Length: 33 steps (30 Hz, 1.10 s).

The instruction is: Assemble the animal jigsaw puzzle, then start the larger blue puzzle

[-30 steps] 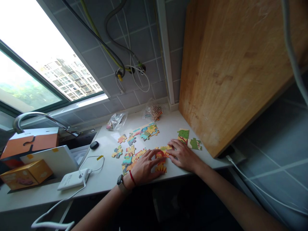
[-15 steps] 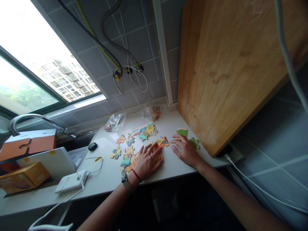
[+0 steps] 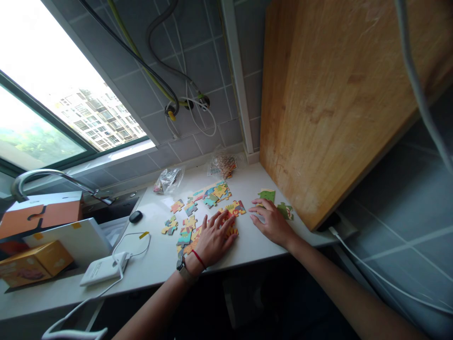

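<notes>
My left hand lies with its fingers spread over red and orange jigsaw pieces, partly covering them. A watch and a red cord circle that wrist. To the right, my right hand rests low over the counter, its fingers apart and slightly bent. Its fingertips are close to a green jigsaw piece, and another green jigsaw piece lies beside its knuckles. Joined teal and yellow jigsaw pieces sit farther back. More pieces, among them a teal jigsaw piece, lie left of my left hand.
Two clear plastic bags, a crumpled bag and a bag of pieces, stand at the wall. A large wooden board leans at right. At left are a white power bank, a black oval object, boxes and a faucet.
The view has shifted very slightly. Both hands and the jigsaw pieces stay almost where they were.
</notes>
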Available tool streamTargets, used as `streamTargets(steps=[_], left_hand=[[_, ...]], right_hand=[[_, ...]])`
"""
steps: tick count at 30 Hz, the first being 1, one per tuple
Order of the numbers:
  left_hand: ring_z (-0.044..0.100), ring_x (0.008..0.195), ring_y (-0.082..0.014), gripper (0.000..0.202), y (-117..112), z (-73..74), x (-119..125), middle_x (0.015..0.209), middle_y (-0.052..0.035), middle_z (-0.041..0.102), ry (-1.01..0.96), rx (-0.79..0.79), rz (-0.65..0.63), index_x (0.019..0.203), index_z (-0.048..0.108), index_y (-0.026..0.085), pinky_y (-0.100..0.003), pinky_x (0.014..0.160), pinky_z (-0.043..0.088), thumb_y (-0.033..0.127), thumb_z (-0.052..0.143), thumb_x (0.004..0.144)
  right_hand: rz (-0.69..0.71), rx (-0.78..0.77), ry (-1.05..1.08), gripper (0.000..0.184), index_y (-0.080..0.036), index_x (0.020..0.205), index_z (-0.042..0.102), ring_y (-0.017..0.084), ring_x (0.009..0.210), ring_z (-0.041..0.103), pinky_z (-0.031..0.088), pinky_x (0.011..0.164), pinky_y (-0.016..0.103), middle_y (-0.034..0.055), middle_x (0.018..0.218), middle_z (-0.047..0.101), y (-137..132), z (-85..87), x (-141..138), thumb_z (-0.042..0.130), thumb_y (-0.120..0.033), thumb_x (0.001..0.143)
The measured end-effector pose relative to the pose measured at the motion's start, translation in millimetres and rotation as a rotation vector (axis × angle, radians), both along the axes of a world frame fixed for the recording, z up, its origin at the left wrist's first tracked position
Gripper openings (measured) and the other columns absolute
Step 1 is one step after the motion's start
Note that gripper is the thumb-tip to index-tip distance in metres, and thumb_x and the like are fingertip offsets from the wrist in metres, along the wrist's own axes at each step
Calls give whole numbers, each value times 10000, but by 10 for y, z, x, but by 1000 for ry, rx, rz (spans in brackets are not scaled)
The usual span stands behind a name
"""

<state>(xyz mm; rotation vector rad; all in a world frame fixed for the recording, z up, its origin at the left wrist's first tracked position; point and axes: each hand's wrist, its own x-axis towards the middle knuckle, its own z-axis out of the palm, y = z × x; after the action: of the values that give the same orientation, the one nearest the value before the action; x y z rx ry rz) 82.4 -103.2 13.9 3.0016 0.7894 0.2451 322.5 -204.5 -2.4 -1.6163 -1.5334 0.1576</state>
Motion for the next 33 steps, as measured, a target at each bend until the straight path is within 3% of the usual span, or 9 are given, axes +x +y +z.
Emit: streamTargets(steps=[8, 15, 21, 27, 33], left_hand=[[413, 1505, -367, 568, 45, -66, -215, 1684, -82, 400, 11, -58, 11, 1616, 407, 335, -711, 1228, 280, 487, 481, 1073], [295, 1587, -333, 628, 45, -123, -349, 1713, -110, 333, -88, -72, 72, 1658, 301, 285, -627, 1265, 278, 441, 469, 1074], [308, 1579, -341, 439, 71, -140, -514, 1651, -112, 427, -192, -48, 129, 1498, 515, 270, -619, 1244, 326, 367, 478, 1072], [409, 1523, -343, 388, 118, -146, -771, 1561, -115, 530, -279, -9, 135, 1449, 531, 280, -613, 1208, 396, 329, 499, 1065], [458, 1493, -344, 399, 232, -166, -1244, 1493, -114, 583, -363, -29, 206, 1451, 526, 295, -603, 1190, 443, 347, 515, 1055]], right_hand=[[-4, 2, 0, 222, -222, 1086, 791, 301, 1231, 628, 543, 1086, 520, 130, 1283, 669, -5, -8, -1, 611, -257, 960], [-51, 48, -15, 206, -209, 1060, 788, 312, 1230, 632, 527, 1090, 516, 134, 1284, 661, -5, 18, 7, 618, -254, 955], [-46, 53, -2, 206, -221, 1052, 789, 307, 1226, 627, 523, 1089, 523, 127, 1282, 661, -9, 26, 1, 610, -265, 961], [-90, 71, 0, 229, -224, 1054, 797, 317, 1254, 617, 535, 1079, 520, 134, 1335, 645, -12, 26, 16, 593, -261, 958], [-107, 90, -5, 235, -238, 1041, 804, 313, 1229, 635, 543, 1064, 508, 124, 1320, 657, -7, 13, 41, 588, -291, 964]])
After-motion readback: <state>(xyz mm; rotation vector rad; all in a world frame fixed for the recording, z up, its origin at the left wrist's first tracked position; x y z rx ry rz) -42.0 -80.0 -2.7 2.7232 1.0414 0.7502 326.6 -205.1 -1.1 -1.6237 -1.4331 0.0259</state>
